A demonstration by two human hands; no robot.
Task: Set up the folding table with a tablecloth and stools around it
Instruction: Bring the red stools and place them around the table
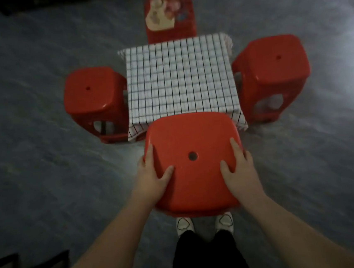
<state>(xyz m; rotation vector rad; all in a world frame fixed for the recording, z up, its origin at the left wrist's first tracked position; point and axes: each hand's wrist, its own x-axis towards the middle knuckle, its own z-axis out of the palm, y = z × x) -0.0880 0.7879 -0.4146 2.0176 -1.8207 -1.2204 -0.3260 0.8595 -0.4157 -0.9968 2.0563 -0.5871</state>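
Down at the middle of the view, both hands grip the nearest red plastic stool [192,160] by the sides of its seat: the left hand [154,177] wraps the left edge with its thumb lying on the seat top and its fingers over the rim, and the right hand [239,169] mirrors it on the right edge, so the hands stand well apart with the seat's small round centre hole between them. Both forearms are bare and reach in from the bottom corners. This stool sits at the near side of the table, its far edge overlapping the hanging hem of the tablecloth [181,79], a white cloth with a thin dark grid that covers the whole top of the table and drapes over its edges, with the near corners hanging lowest. Whether the held stool rests on the floor or is lifted off it cannot be told from here. Just under its near edge show the toes of two white shoes [183,225] and dark trousers. A second red stool [93,94] stands close against the left side of the table, and a third red stool [273,68] stands close against the right side. At the far side stands a fourth red stool [170,29] whose seat carries a blurred printed picture in pale and pink tones. All of this stands on a grey floor [44,157].
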